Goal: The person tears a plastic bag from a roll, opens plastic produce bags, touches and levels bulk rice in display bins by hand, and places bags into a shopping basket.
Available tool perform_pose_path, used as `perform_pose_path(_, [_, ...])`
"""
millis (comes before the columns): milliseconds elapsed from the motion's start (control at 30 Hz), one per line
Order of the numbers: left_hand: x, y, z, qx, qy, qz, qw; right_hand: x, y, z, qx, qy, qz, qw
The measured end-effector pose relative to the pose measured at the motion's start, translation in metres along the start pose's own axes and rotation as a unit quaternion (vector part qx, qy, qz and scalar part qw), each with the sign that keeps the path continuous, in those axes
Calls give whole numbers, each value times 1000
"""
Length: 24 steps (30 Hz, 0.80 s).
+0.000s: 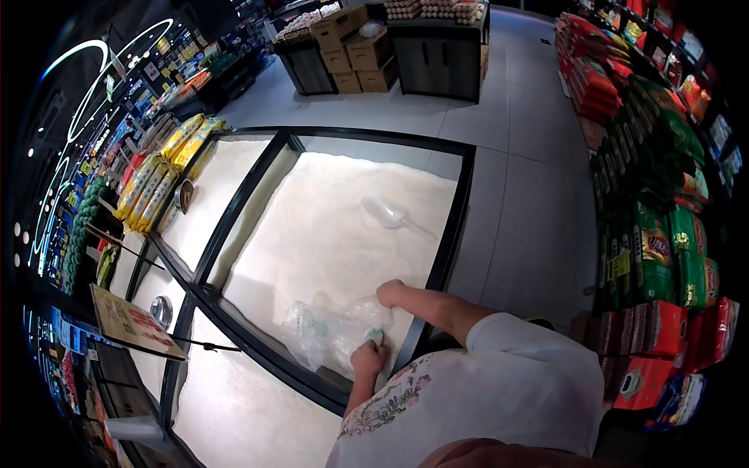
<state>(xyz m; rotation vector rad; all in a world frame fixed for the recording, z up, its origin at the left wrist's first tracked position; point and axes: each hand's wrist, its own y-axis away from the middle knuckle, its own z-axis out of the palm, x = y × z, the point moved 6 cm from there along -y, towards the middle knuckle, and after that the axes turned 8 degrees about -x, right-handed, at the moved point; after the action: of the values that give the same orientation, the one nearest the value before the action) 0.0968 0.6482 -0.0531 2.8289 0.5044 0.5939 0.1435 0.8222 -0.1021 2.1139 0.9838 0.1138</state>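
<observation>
A clear plastic bag [316, 334] with faint green print lies spread over the white grains [312, 218] at the near corner of a black-framed bin. My left hand [367, 358] is closed on its near edge, beside a bunched greenish part. My right hand [389, 294] is closed at the upper right edge of the bag, low over the grains; its fingertips are partly hidden. A clear scoop [386, 210] rests on the grains farther off, its handle pointing right.
Black dividers [242, 207] separate the neighbouring bins. A price sign [139, 321] leans at left near a metal bowl [161, 310]. Yellow bags [148, 191] stand beyond the bins. Green packs [651, 242] line the right side; cartons [367, 53] stand behind.
</observation>
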Motion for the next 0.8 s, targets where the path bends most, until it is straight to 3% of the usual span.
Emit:
perform_pose_path(200, [-18, 11, -22, 40, 88, -53, 994, -3, -1, -14, 60, -142, -23, 988])
perform_pose_path(267, [-34, 19, -34, 62, 168, -95, 979, -3, -2, -27, 145, -266, -74, 950])
perform_pose_path(300, [-37, 21, -41, 65, 167, -96, 979, -4, 2, -30, 146, -265, -77, 950])
perform_pose_path(367, [-45, 28, -57, 124, 229, -86, 962, 1, 11, -27, 100, -562, -121, 812])
perform_pose_path(400, [-54, 26, -58, 124, 230, -88, 961, 4, 18, -28, 98, -561, -122, 813])
perform_pose_path(467, [-79, 20, -58, 139, 350, -75, 923, 9, 34, -36, 73, -721, -175, 666])
perform_pose_path(567, [-65, 25, -107, 179, 432, -44, 883, 17, 57, -67, 103, -769, -222, 590])
perform_pose_path(800, [-58, 30, -191, 273, 511, 24, 815, 9, 125, -154, 163, -728, -351, 566])
